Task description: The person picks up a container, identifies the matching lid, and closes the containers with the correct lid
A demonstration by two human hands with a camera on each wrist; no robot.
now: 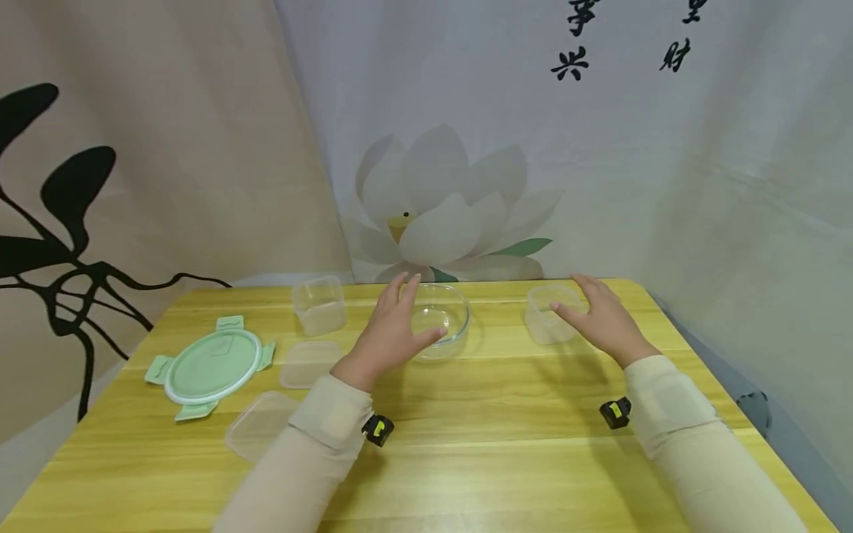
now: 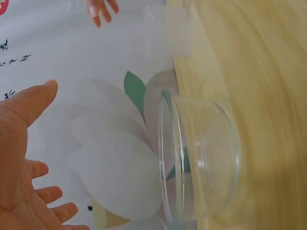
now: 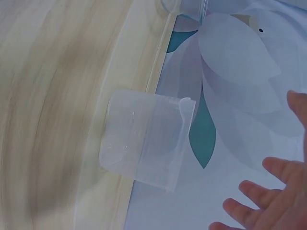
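Glass bowl [image 1: 449, 318] stands near the far edge of the wooden table [image 1: 500, 437]. Left hand [image 1: 393, 326] is raised just beside it, apart, fingers extended and spread. Right hand [image 1: 605, 318] is likewise spread, near but clear of a plastic tub [image 1: 548, 320]. At the person's left: second tub [image 1: 321, 307], green lid [image 1: 213, 364], two clear lids [image 1: 309, 364], lying flat.

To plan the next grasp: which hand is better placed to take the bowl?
Probably the left hand: it is open, empty and close to the bowl. The right hand is farther off, nearer a tub.
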